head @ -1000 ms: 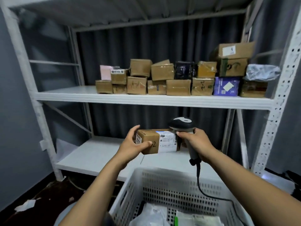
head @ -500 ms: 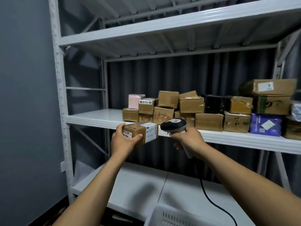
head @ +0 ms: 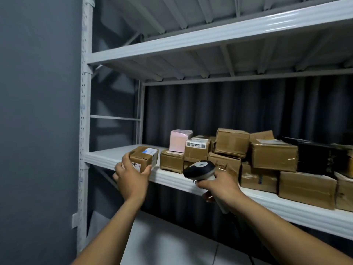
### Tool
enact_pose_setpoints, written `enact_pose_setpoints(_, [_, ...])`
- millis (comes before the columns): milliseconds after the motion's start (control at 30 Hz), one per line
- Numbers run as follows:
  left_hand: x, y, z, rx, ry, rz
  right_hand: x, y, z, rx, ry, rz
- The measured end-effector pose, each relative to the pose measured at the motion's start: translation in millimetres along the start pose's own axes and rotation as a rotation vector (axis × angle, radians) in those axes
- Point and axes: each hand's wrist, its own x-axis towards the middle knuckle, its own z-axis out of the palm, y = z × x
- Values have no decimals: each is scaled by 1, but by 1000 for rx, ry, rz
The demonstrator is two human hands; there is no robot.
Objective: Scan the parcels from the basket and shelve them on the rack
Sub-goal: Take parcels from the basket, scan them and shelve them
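Cardboard parcel (head: 144,158) had left the scanner (head: 199,169) for the shelf (head: 107,157): shelving nearly done. Left hand (head: 131,174) still curled round it; right hand (head: 219,185), beside that grip, clasped the scanner.

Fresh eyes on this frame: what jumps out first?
The left hand grips a small brown parcel at the left front of the middle shelf, beside a row of stacked cartons. The right hand holds a scanner just in front of the shelf edge. One pink box stands out at the row's left end.
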Motion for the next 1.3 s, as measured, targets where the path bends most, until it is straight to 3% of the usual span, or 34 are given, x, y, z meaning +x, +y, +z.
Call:
enact_pose_setpoints(367, [55, -36, 81, 18, -197, 4, 71, 20, 13, -137, -18, 43])
enact_pose_setpoints(700, [69, -39, 96, 310, -432, 161, 86, 24, 16, -194, -27, 51])
enact_pose_setpoints(1067, [39, -4, 45, 535, -546, 367, 40, 18, -22, -146, 24, 46])
enact_pose_setpoints(1300, [-45, 30, -6, 575, -647, 489, -46, 30, -76, -201, 33, 68])
